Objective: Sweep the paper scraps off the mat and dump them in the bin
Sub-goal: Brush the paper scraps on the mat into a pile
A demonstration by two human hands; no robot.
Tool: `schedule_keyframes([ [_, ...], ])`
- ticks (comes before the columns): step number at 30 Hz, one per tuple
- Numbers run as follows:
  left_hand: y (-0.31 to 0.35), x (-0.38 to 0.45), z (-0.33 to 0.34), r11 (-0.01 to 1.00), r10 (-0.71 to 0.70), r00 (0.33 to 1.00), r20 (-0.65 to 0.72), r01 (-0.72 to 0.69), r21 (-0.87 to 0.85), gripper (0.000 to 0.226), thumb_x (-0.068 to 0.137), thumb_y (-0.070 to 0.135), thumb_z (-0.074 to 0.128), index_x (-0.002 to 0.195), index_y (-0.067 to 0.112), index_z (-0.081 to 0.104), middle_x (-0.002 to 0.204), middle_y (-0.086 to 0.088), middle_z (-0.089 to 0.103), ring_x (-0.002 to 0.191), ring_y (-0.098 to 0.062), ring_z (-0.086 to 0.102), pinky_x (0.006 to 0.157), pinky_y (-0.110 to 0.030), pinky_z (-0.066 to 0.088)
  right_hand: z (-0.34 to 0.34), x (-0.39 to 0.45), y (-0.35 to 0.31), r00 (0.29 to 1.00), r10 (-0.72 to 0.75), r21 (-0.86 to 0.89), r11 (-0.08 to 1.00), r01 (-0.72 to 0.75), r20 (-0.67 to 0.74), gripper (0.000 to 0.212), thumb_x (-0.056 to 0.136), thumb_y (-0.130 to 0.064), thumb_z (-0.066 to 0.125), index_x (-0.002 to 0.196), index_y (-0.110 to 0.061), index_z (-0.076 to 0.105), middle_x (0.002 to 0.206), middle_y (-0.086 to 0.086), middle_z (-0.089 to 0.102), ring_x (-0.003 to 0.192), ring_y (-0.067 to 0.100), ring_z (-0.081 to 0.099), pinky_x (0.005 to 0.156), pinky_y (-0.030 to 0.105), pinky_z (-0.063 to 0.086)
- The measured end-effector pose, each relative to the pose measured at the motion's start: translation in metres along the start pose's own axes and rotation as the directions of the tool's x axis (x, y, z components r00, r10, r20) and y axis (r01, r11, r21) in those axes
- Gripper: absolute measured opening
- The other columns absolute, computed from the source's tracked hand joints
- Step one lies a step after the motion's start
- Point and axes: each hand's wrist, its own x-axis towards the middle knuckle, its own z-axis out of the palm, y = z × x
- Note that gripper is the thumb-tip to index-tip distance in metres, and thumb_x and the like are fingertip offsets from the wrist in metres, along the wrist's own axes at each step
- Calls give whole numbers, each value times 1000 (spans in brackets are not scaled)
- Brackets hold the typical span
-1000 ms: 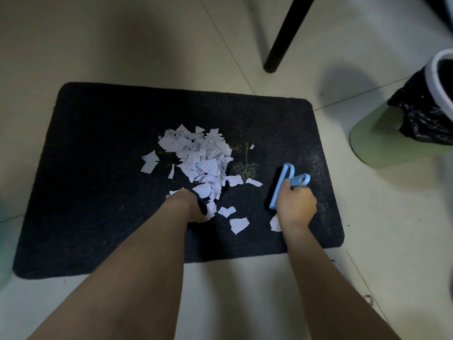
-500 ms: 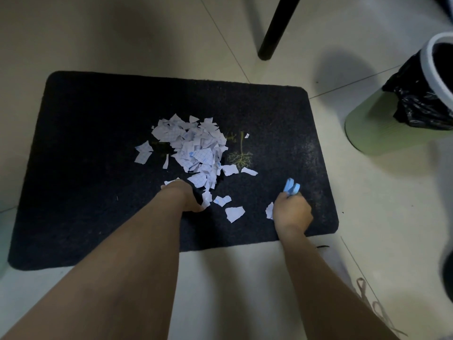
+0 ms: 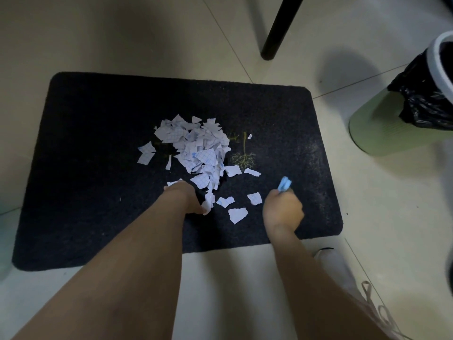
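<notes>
A heap of white grid-paper scraps lies in the middle of the black mat, with a few loose scraps nearer to me. My left hand rests knuckles-up at the heap's near edge; its fingers are hidden. My right hand grips a blue brush, only its tip showing above the fist, just right of a loose scrap. The green bin with a black bag stands off the mat at the right.
A black furniture leg stands on the pale tiled floor beyond the mat's far right corner. A white laced shoe sits by the mat's near right corner. A small plant design is printed on the mat.
My right hand drew the brush back toward me and tipped it up, so most of it is now hidden behind the fist. One scrap slid left. My left hand stayed put.
</notes>
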Motion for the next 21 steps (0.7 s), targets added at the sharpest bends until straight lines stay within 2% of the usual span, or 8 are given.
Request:
schedule_keyframes([
  [2,-1,0,0,1000,-4,1000,-1,4,-3,80,83,57,59,139,2,42,146,-15,38,134,-33,40,111,-41,37,13,-10,-18,998,-32,-7,999,33,52,29,96,-20,40,104,-1,59,99,17,67,85,34,61,65,29,32],
  [5,1,-1,-2,1000,-1,1000,-4,1,-12,76,85,55,59,140,5,42,148,-14,36,135,-32,39,112,-41,37,29,-21,-47,989,-94,78,993,86,114,30,96,-23,40,99,-2,62,91,13,67,72,24,55,62,27,34],
  [9,5,-8,-9,1000,24,1000,8,-24,-13,69,91,51,53,143,8,39,150,-14,32,136,-30,38,115,-41,32,28,-11,-63,988,-126,155,982,111,92,36,97,-24,41,87,2,64,65,1,53,55,13,46,47,24,29],
  [11,3,-7,-11,1000,19,1000,7,-19,-7,72,90,53,53,144,8,37,151,-13,30,137,-30,38,114,-40,33,19,1,-64,996,-93,159,983,90,9,35,97,-24,42,89,2,63,71,5,57,59,15,49,49,23,30],
  [13,2,-6,-10,1000,16,1000,4,-16,6,72,89,54,54,143,8,38,150,-12,29,136,-29,38,114,-40,34,9,13,-59,995,-70,147,986,81,-75,34,97,-23,42,95,3,63,87,15,66,76,27,59,61,25,34],
  [15,2,-4,-11,1000,22,1000,8,-23,17,69,90,53,53,142,9,41,149,-12,32,135,-28,39,114,-40,34,8,21,-54,992,-65,145,986,80,-105,31,97,-21,41,100,3,60,95,18,66,87,33,62,65,29,33],
  [18,2,-2,-12,1000,18,1000,20,-19,14,68,89,53,55,140,9,43,145,-10,39,132,-26,43,112,-39,38,18,24,-61,995,-93,122,988,97,-40,31,98,-22,39,103,1,60,93,15,66,80,29,60,61,28,33],
  [21,0,0,-15,1000,6,1000,8,-6,-8,66,86,53,60,134,8,50,136,-8,50,123,-23,52,103,-33,46,32,17,-79,984,-159,120,982,150,78,31,98,-24,39,94,-2,61,77,4,57,68,18,50,52,24,32],
])
